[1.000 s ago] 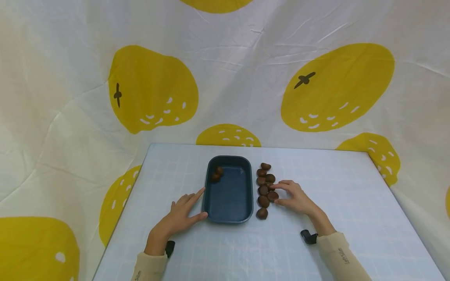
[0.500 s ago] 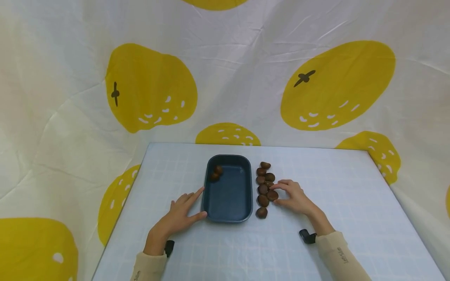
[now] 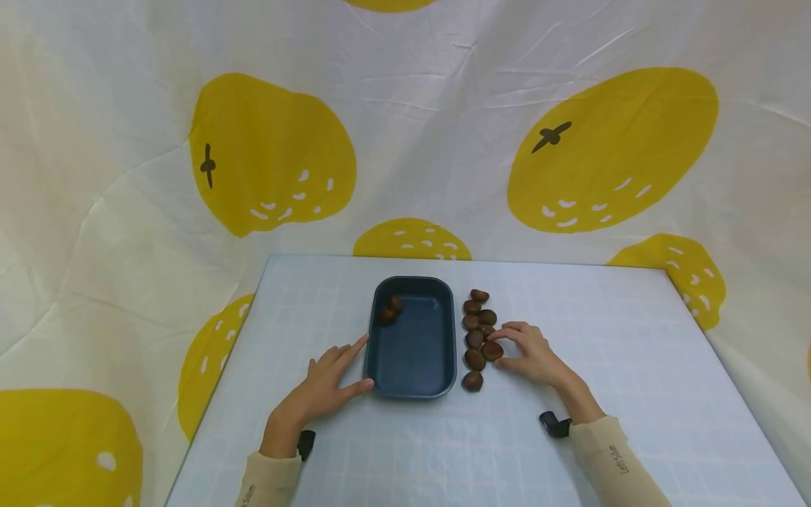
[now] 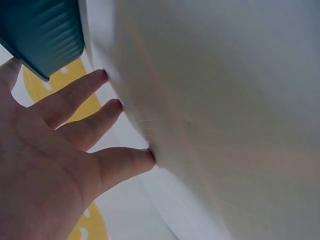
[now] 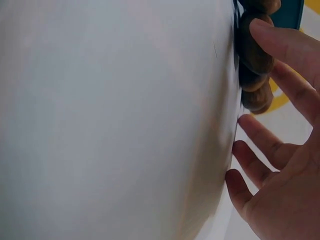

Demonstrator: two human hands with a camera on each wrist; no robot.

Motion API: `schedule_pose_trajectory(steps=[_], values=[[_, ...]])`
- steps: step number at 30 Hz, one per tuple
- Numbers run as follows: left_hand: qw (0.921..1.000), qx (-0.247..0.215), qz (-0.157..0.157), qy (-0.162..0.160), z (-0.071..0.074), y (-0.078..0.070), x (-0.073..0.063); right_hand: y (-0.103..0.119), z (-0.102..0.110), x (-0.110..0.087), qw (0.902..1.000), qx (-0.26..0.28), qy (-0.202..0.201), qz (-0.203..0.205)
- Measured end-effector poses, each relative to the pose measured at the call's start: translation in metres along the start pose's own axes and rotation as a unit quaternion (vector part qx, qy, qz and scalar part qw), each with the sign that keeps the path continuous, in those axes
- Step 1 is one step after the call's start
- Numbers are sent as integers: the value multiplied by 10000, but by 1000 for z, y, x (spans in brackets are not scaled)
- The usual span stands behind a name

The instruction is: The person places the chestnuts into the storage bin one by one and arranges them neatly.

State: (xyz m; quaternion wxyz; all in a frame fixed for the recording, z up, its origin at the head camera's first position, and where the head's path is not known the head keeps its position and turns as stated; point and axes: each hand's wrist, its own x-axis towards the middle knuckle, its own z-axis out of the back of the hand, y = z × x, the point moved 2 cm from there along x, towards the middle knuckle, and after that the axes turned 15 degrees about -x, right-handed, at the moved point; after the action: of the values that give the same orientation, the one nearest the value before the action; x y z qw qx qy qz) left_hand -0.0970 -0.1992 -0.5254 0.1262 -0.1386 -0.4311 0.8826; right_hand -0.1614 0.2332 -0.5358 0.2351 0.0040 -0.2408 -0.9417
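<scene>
A dark blue rectangular tray (image 3: 412,391) sits on the table, with two chestnuts (image 3: 391,310) near its far left corner. My left hand (image 3: 326,386) lies spread beside it, index fingertip and thumb tip at its left side. In the left wrist view, the other fingertips (image 4: 102,76) rest on the table. To the right of the tray, several chestnuts (image 3: 472,339) form an uneven double row. My right hand (image 3: 531,358) has thumb and index finger around one chestnut (image 3: 493,351) in the right-hand row. Its other fingertips touch the tabletop in the right wrist view.
The table (image 3: 405,451) wears a pale blue checked cover. Behind it hangs a white cloth (image 3: 437,162) printed with yellow fruit. Small black cameras (image 3: 555,424) are strapped to both wrists, just ahead of the beige sleeves (image 3: 611,458).
Both hands, the tray and the chestnuts keep their places. Only the head view shifts slightly.
</scene>
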Motion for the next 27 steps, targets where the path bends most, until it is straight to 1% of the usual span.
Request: schedule_pose_trajectory(steps=[7, 10, 17, 20, 23, 27], values=[[10000, -49, 41, -19, 1, -3, 0, -1, -1, 1, 10000, -54, 7, -46], [10000, -77, 50, 1, 1, -3, -1, -1, 0, 0, 10000, 13, 16, -73], [10000, -59, -37, -61, 1, -3, 0, 1, 3, -1, 9999, 90, -8, -56], [10000, -57, -54, -57, 0, -2, 0, 2, 4, -3, 9997, 235, -24, -86], [10000, -61, -50, -59, 0, -2, 0, 4, 8, -3, 9990, 433, -99, -48], [10000, -58, -9, -56, 0, -2, 0, 9, 13, -2, 9978, 566, -314, 157]])
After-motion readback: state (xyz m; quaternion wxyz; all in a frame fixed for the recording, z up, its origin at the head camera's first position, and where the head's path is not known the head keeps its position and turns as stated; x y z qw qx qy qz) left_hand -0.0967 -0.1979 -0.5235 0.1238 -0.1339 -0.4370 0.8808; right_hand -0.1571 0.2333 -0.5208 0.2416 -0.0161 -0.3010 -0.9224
